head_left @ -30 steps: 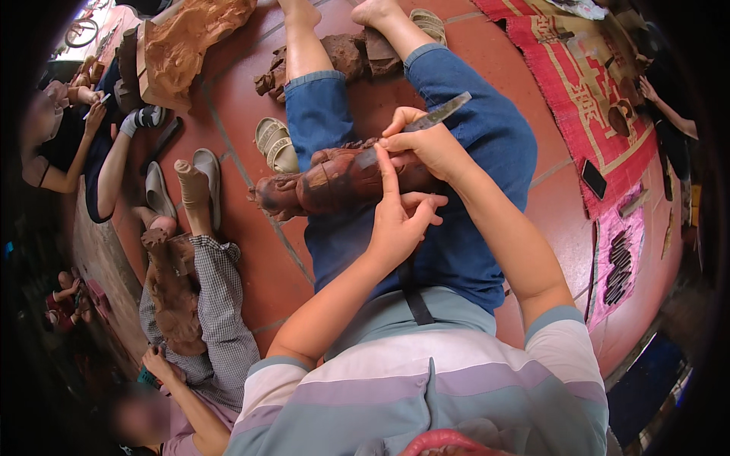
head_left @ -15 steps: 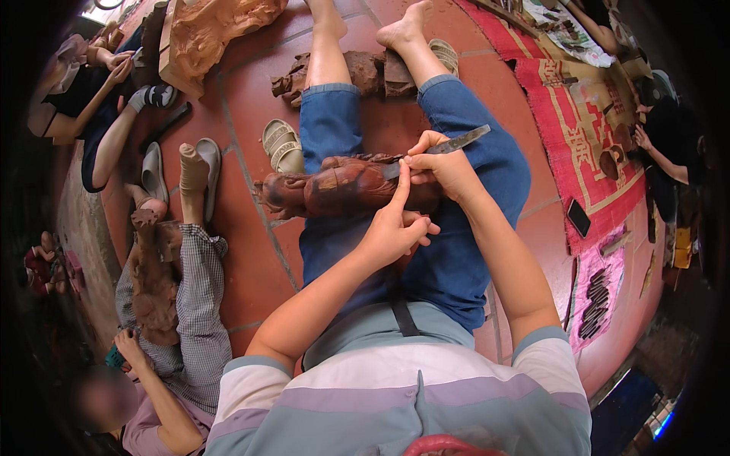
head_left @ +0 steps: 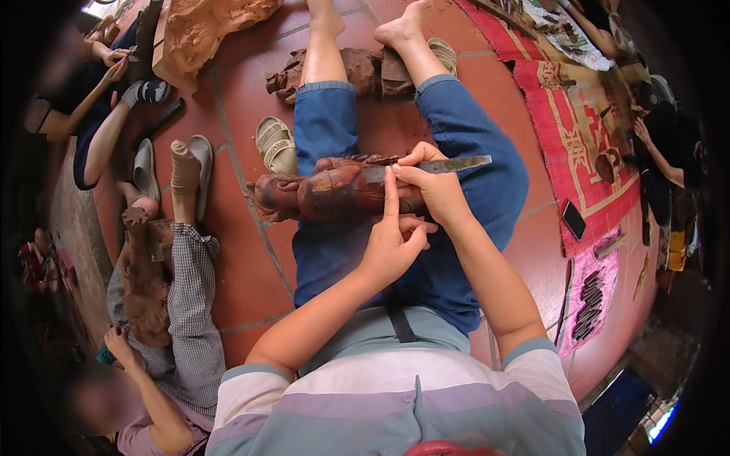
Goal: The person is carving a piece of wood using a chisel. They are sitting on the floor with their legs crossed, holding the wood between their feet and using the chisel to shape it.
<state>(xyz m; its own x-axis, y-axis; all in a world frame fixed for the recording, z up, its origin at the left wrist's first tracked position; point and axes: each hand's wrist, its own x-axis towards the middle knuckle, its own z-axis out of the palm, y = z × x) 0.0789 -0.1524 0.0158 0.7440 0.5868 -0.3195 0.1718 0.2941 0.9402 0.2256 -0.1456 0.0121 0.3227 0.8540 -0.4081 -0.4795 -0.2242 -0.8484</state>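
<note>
Across my thighs lies a reddish-brown wooden carving (head_left: 323, 191) with rounded, carved forms. My right hand (head_left: 435, 188) pinches a long flat metal blade (head_left: 473, 163) between thumb and fingers. One end of this blade lies along the carving's upper side; the other sticks out to the right beyond my hand. My left hand (head_left: 391, 249) has its index finger stretched out, its tip pressed on the blade near the wood. The left thumb stands apart while the other fingers curl loosely around nothing that I can see. The carving's right end is partly hidden behind my hands.
Another carved piece of wood (head_left: 334, 72) lies under my lower legs. Sandals (head_left: 275, 144) sit on the tiled floor. A red mat (head_left: 544, 121), a phone (head_left: 574, 220) and a pink cloth (head_left: 570, 334) with several dark tools are at right. Co-workers sit around me.
The blade has turned from slanting up at the right to nearly level. My right hand has shifted slightly left and down, with my left index finger still on the blade.
</note>
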